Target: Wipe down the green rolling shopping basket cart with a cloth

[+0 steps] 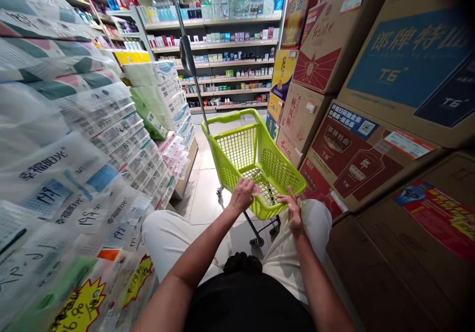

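A lime-green plastic shopping cart (230, 146) with grid walls stands in front of my knees, tilted a little in the view. My left hand (242, 196) is closed at the cart's near left rim, with a small pale pink cloth or tissue (256, 190) showing past the fingers. At the near right corner, my right hand (293, 212) has its fingers spread beside the rim; nothing shows in it. Whether those fingertips touch the plastic I cannot tell.
Stacked tissue packs (122, 139) line the left side. Cardboard liquor cartons (352, 154) are piled on the right. Behind the cart stand shelves (222, 45) of small boxes and bottles. A thin grey pole (193, 70) rises from the cart's left side. Pale floor tiles (204, 188) show beside it.
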`<action>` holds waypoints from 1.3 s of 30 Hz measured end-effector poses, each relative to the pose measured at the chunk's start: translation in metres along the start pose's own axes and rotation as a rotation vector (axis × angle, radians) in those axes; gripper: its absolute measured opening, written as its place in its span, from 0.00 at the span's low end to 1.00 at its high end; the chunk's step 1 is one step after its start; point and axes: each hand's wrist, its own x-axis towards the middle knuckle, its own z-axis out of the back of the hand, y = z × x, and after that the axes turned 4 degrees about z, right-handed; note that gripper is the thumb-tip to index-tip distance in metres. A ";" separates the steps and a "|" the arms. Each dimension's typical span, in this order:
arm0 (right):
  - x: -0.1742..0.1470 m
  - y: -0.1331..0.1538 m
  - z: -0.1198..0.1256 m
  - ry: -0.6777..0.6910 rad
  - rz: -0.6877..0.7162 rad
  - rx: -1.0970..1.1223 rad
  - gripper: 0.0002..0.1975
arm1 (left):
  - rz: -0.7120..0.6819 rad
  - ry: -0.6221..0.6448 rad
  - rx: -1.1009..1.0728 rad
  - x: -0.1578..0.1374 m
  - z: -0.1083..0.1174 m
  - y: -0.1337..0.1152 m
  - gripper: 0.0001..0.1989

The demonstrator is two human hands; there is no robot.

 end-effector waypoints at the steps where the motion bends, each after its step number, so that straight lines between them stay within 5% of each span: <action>1: 0.000 0.001 0.001 0.006 0.005 0.008 0.20 | 0.082 -0.042 0.011 0.004 0.001 0.000 0.17; 3: 0.001 0.001 0.002 0.007 0.024 0.014 0.20 | 0.175 -0.092 0.037 0.006 0.000 -0.001 0.14; 8: 0.002 0.001 0.006 -0.033 0.065 -0.076 0.21 | -0.042 -0.037 0.002 -0.012 -0.008 -0.004 0.17; 10: 0.000 0.007 0.001 -0.027 0.103 -0.225 0.21 | -0.007 -0.070 -0.022 -0.012 -0.006 0.003 0.19; 14: -0.007 0.028 -0.036 0.024 0.191 -0.556 0.17 | 0.188 -0.200 -0.009 -0.001 0.000 0.016 0.15; 19: -0.018 0.038 -0.074 0.010 0.202 -0.676 0.20 | 0.071 -0.126 0.000 -0.013 0.000 0.017 0.20; 24: -0.012 0.028 -0.056 0.103 0.282 -0.620 0.24 | 0.033 -0.108 -0.006 -0.012 0.011 0.031 0.17; 30: 0.010 0.014 -0.031 0.099 0.320 -0.616 0.24 | 0.216 -0.265 0.009 0.010 0.003 0.037 0.15; 36: 0.013 0.021 -0.046 0.077 0.286 -0.823 0.16 | -0.052 -0.190 -0.063 -0.002 -0.011 0.033 0.23; 39: 0.011 0.024 -0.053 0.076 0.275 -0.862 0.19 | 0.138 -0.289 -0.036 0.005 0.007 0.052 0.22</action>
